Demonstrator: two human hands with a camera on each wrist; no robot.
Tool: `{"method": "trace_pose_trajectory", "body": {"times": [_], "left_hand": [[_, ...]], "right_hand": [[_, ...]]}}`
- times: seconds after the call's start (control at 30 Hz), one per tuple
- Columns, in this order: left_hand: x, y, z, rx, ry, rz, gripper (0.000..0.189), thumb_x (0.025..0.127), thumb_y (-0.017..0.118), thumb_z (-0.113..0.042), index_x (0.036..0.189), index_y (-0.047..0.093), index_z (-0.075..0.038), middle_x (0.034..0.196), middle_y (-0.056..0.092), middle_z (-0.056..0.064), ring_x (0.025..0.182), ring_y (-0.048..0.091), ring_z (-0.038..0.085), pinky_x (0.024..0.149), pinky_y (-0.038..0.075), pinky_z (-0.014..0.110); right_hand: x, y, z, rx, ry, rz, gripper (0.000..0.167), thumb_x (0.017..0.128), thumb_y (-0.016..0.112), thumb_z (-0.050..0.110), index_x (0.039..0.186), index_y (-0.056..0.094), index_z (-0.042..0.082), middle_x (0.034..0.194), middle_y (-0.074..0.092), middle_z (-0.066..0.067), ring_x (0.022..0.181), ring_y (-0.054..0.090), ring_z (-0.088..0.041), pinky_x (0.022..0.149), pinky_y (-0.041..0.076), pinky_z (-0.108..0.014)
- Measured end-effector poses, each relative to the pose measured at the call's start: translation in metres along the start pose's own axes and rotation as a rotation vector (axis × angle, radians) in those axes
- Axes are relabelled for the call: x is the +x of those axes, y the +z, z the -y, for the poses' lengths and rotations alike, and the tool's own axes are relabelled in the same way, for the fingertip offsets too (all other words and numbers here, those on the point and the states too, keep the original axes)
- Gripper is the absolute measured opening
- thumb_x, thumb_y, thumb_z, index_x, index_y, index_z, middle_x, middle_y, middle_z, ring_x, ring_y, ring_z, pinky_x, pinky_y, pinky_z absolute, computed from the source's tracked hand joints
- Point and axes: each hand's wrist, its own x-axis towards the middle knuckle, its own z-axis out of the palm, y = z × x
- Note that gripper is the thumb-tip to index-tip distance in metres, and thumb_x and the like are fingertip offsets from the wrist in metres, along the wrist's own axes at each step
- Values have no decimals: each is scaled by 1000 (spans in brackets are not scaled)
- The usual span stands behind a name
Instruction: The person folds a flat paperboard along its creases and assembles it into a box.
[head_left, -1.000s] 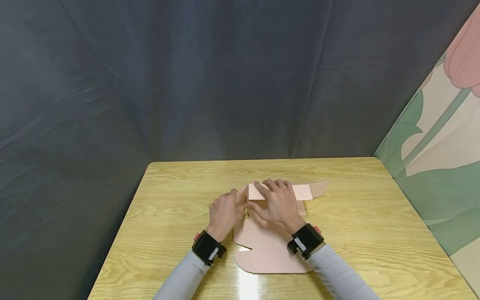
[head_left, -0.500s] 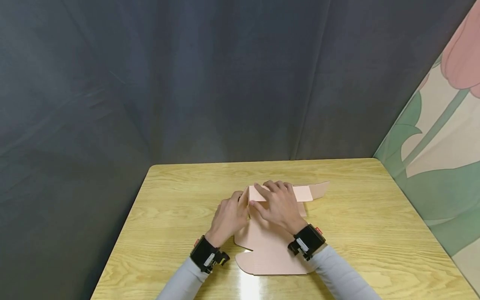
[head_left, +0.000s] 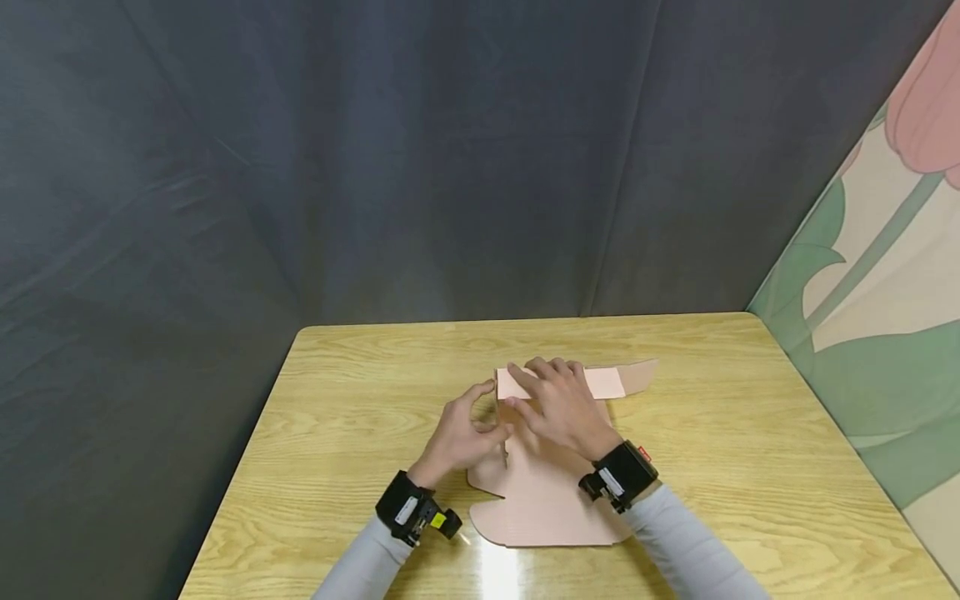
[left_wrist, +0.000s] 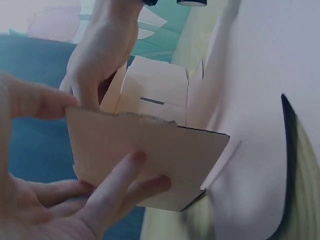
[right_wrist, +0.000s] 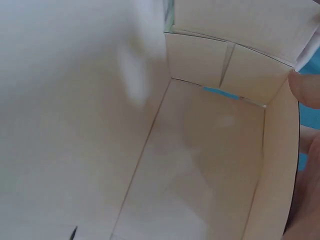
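A partly folded cardboard box (head_left: 547,500) lies on the table, its near part flat with rounded, notched flaps. My right hand (head_left: 564,408) holds the raised far wall (head_left: 606,383); in the right wrist view its thumb (right_wrist: 306,89) lies at the wall's top edge, the other fingers outside. My left hand (head_left: 459,433) is at the box's left end, thumb and forefinger spread apart. In the left wrist view an end flap (left_wrist: 142,150) stands upright, with left fingertips (left_wrist: 135,162) against its face and another finger at its upper corner. The slotted opposite end shows beyond it.
The box rests on a light wood-grain table (head_left: 360,400). A dark curtain (head_left: 450,167) hangs behind, and a flower-patterned cloth (head_left: 877,333) hangs on the right. A long flap (head_left: 640,377) sticks out from the box's far right corner.
My left hand has turned, opening a gap between thumb and forefinger, and the left end flap has swung inward. My right hand stays on the far wall.
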Motion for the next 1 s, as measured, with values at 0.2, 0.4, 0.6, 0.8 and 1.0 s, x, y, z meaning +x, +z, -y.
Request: {"method": "trace_pose_trajectory", "body": {"times": [0.2,0.4,0.6,0.8,1.0], "left_hand": [[0,-8,9,-253,63,145,68,73,68,-13,129,31,-3,141,18,8,82,60,28,64,49,29],[0,-22,-3,-353,31,308,77,70,70,-4,130,24,-2,143,5,8,90,55,38,68,48,33],[3,-18,-6,-224,32,255,72,65,75,-13,120,29,-4,142,11,9,80,58,35,64,49,29],[9,-2,10,-114,28,166,78,60,78,-27,117,29,-7,141,16,-2,71,61,21,59,48,24],[12,6,17,-40,-9,92,80,56,78,-38,113,30,-9,138,21,-11,64,60,11,57,48,24]], "right_hand": [[0,-3,-1,16,-5,19,52,81,43,55,123,50,24,110,52,-3,96,47,-28,81,29,-51],[0,-6,-2,25,-8,48,52,82,42,55,125,47,26,110,52,-3,96,46,-27,80,29,-50],[0,-13,-2,95,-33,157,52,85,41,50,131,37,27,114,48,-4,100,43,-25,81,26,-50],[1,-23,-7,201,-56,268,51,88,43,41,134,29,26,116,45,1,103,40,-15,80,24,-46],[3,-25,-10,235,-72,302,54,87,47,37,135,26,27,118,43,4,101,39,-7,82,22,-42]]}}
